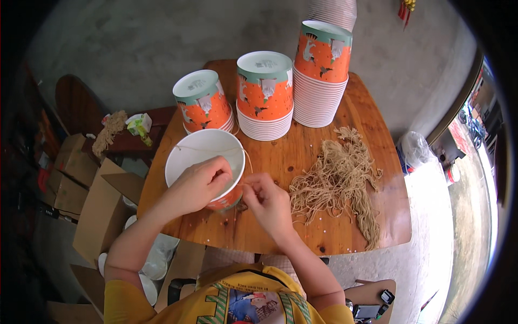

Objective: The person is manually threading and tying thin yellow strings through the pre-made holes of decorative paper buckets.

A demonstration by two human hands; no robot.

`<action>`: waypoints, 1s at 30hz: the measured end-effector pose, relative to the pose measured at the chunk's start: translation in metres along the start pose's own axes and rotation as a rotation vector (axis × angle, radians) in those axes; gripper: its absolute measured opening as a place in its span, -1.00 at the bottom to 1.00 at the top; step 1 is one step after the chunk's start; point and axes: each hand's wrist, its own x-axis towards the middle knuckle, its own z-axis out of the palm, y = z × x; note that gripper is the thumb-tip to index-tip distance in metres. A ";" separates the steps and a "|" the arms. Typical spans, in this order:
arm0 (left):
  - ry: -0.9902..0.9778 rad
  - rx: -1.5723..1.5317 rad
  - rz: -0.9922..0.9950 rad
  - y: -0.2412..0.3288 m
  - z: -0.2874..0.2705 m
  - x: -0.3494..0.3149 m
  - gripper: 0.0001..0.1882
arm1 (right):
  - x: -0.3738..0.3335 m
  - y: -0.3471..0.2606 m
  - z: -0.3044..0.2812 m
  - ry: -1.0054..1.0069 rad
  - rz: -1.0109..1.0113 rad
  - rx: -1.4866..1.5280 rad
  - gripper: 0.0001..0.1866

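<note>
A paper bucket (225, 203) with a white inside and an orange printed outside stands upright at the table's near left, its mouth tilted toward me. My left hand (202, 183) reaches over its rim, fingers curled together against the inner wall; what they hold, if anything, is hidden. Just outside the same wall, my right hand (264, 202) pinches a thin tan string (250, 162) between thumb and forefinger. The string loops up over the bucket's rim and crosses the white inside. Right of my right hand lies a loose heap of tan strings (337, 181).
Behind the bucket stand three upside-down stacks of printed buckets: a short one (202, 102), a middle one (264, 94) and a tall one (322, 70). An open cardboard box (102, 216) with white buckets sits lower left. The wooden table (372, 140) ends near my lap.
</note>
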 end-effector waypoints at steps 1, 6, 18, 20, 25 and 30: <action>0.119 0.059 0.085 0.002 -0.001 -0.002 -0.92 | 0.001 0.002 -0.003 0.002 0.041 0.034 -0.88; 0.191 -0.019 0.198 0.012 0.001 -0.002 -0.93 | 0.017 -0.010 -0.007 -0.082 0.042 0.140 -0.85; -0.155 -0.826 -0.148 -0.012 -0.004 0.011 -0.53 | 0.024 -0.007 0.000 -0.159 0.244 0.381 -0.86; -0.256 -0.920 -0.250 -0.014 -0.008 0.013 -0.53 | 0.025 -0.002 0.001 -0.159 0.214 0.447 -0.87; -0.323 -1.042 -0.250 -0.027 -0.005 0.020 -0.62 | 0.029 -0.001 0.000 -0.173 0.171 0.425 -0.87; -0.234 -0.888 -0.229 -0.027 0.001 0.025 -0.87 | 0.044 -0.021 -0.037 -0.363 0.133 0.384 -0.85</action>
